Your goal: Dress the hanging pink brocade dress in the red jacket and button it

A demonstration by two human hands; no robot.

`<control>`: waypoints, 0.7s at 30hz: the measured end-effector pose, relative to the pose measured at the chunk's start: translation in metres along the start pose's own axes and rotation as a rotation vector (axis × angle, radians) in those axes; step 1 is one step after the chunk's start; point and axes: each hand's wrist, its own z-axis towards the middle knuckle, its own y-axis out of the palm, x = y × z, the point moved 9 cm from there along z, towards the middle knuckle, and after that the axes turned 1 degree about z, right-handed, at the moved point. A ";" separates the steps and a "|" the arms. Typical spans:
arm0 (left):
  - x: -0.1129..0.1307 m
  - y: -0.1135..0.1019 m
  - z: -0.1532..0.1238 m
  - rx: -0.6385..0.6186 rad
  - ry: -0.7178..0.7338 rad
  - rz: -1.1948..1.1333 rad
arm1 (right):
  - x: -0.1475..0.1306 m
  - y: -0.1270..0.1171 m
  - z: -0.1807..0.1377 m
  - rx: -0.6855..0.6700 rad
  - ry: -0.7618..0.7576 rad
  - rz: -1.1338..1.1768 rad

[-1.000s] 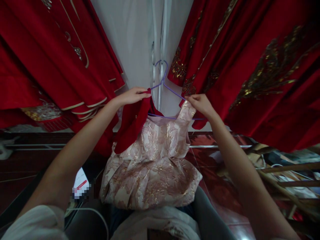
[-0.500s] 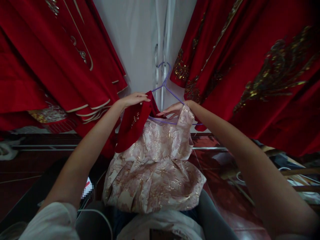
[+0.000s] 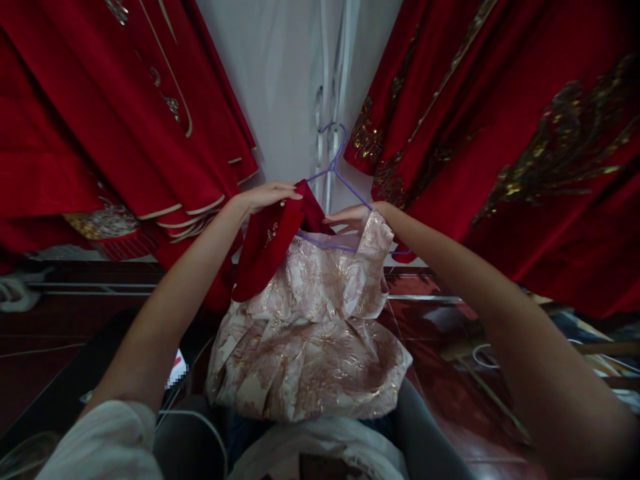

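Note:
A small pink-and-gold brocade dress hangs on a purple wire hanger in front of me. A red velvet piece drapes over the hanger's left shoulder, on top of the dress. My left hand lies over the top of that red piece, fingers curled on it. My right hand reaches in behind the dress's right shoulder strap, fingers stretched toward the middle of the hanger and touching the red cloth there.
Red gowns with gold embroidery hang at the left and at the right. A white wall shows between them. Dark red floor tiles lie below, with wooden sticks at the right.
My right hand left the dress's right shoulder strap and slid inward behind it toward the hanger's middle. My left hand stayed on the red piece.

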 end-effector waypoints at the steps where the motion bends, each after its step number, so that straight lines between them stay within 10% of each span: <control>1: 0.001 0.000 0.000 0.001 0.004 0.016 | -0.001 -0.003 -0.001 0.013 -0.012 -0.006; 6: 0.004 0.003 0.006 -0.003 0.062 0.099 | -0.007 -0.031 0.006 0.227 -0.166 -0.087; 12: 0.004 0.008 0.014 0.109 0.200 0.383 | 0.008 -0.102 -0.016 0.907 -0.070 -0.298; 21: -0.001 0.016 0.015 0.278 0.245 0.651 | 0.033 -0.160 -0.096 1.151 -0.008 -0.587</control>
